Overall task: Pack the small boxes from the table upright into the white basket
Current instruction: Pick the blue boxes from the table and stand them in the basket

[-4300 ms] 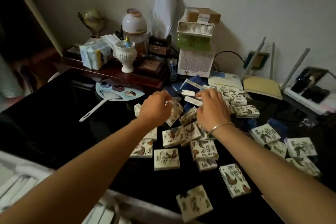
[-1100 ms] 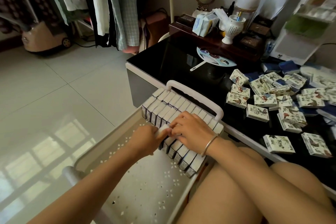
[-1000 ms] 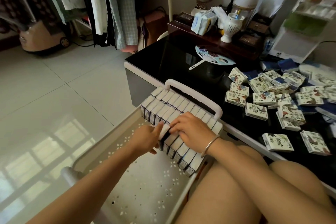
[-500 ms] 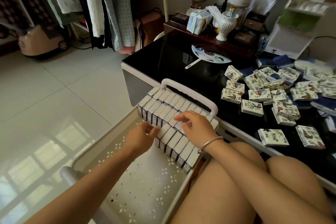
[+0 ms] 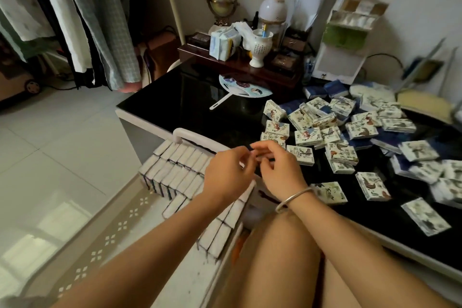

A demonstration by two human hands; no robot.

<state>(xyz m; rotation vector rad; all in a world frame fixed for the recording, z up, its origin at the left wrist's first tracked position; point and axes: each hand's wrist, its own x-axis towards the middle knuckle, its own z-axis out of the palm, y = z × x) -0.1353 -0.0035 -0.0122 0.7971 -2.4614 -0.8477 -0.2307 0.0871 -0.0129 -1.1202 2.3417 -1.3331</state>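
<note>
View: head camera, looking down over both forearms.
Left hand (image 5: 228,175): raised over the packed rows at the basket's table side, back to the camera, fingers bent inward, tips close to the right hand's. A small dark speck shows at its fingertips; I cannot tell whether it pinches anything.
Right hand (image 5: 277,167): just beside the left, over the table edge, fingers curled toward the left hand's tips. The frame is blurred here, so a grip cannot be told.
Bracelet (image 5: 292,199): silver, on the right wrist.
White basket (image 5: 120,220): on the tiled floor against the table's near side, its wall pierced with small flower cut-outs, its handle (image 5: 190,136) at the far end.
Packed boxes (image 5: 175,165): standing on edge, narrow sides up, pressed together in rows from the handle end along the side next to the table. The forearms hide part of them.
Loose boxes (image 5: 325,142): lying flat and overlapping on the table, right of the hands, printed faces up. The nearest lie just beside the right hand.
Table (image 5: 187,107): glossy black top with a pale edge.
Fan (image 5: 243,86): flat on the table, beyond the hands.
Blue boxes (image 5: 336,89): behind the loose pile.
White cup (image 5: 258,50): on a dark wooden stand at the back.
Knees (image 5: 287,257): bare, between basket and table.
Clothes (image 5: 100,20): hanging at upper left.
</note>
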